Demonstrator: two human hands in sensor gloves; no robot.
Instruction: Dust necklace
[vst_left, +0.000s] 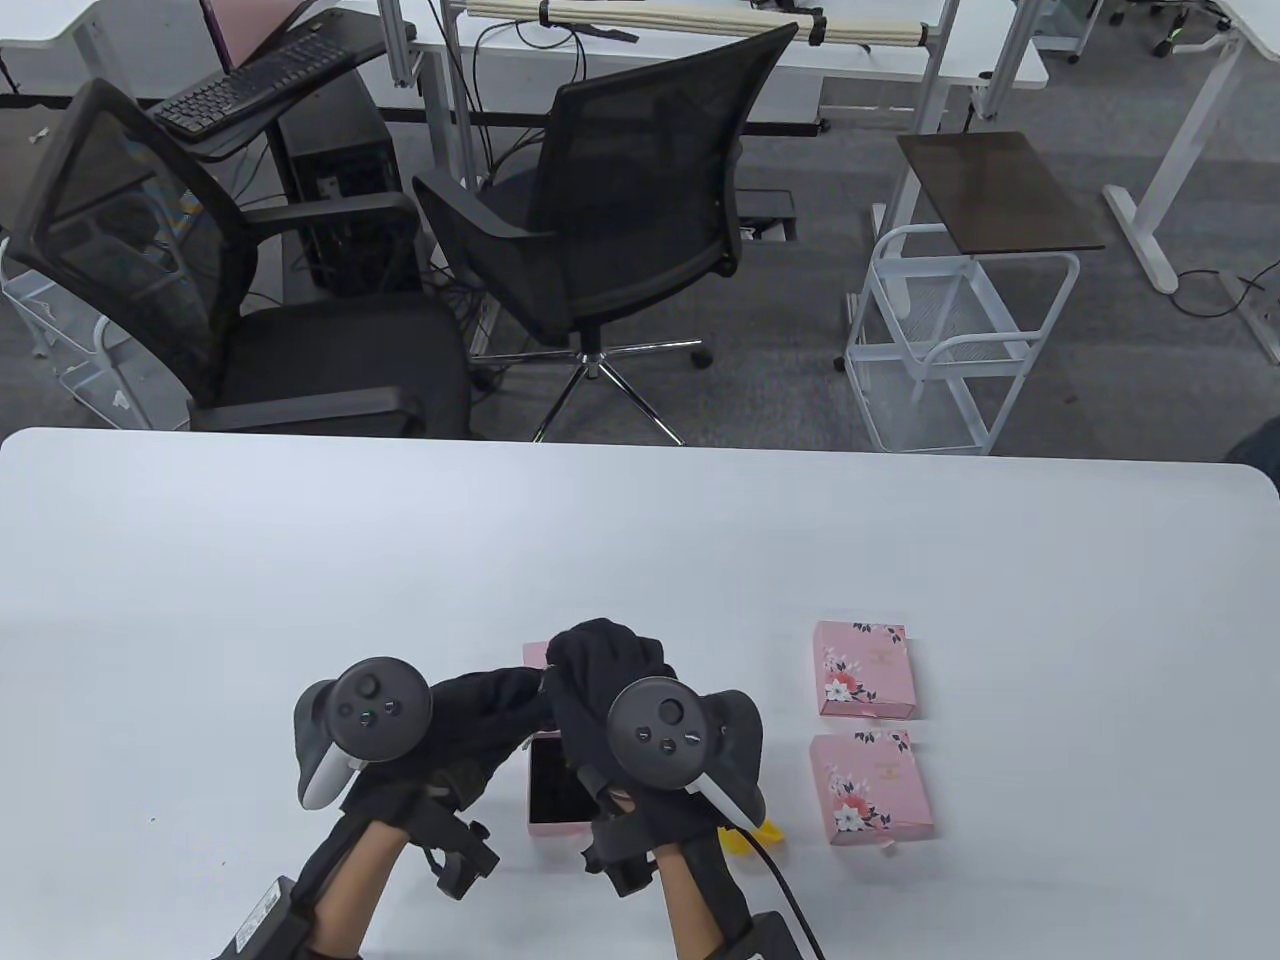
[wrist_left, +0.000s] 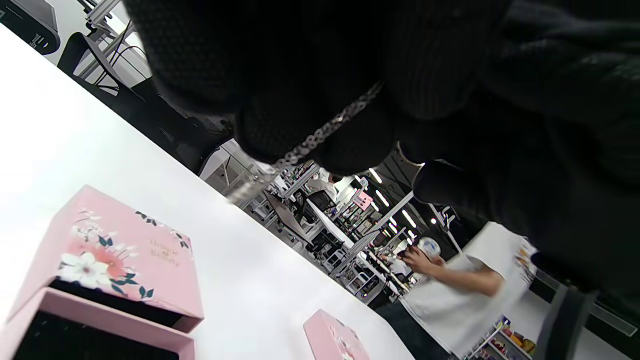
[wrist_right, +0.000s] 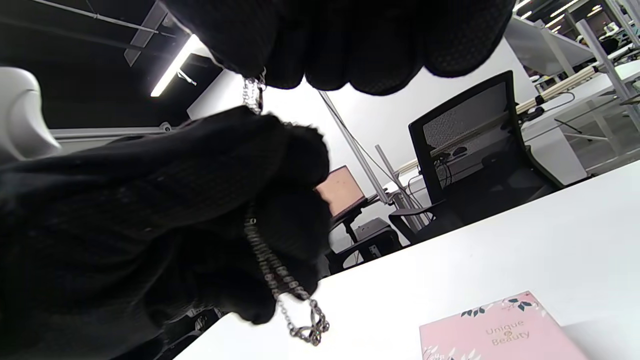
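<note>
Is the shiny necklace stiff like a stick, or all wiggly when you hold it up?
Probably wiggly: the silver chain necklace is made of tiny links and droops below the left hand. Its end dangles loose, so it likely swings. It looks thin, so probably light and quick to slip from gloved fingers.

Gloved fingers (wrist_left: 280, 125) are filling the top of the frame, pinching a silver chain (wrist_left: 320, 135) that is hanging down past the fingertips toward the white table (wrist_left: 240, 260). Below the hand, to its lower left, an open pink floral box (wrist_left: 115, 260) is sitting with its dark inside showing. Another pink box (wrist_left: 332, 340) is lying beneath the fingers. Beyond the table, a person in a white shirt (wrist_left: 460, 285) is standing.
</note>
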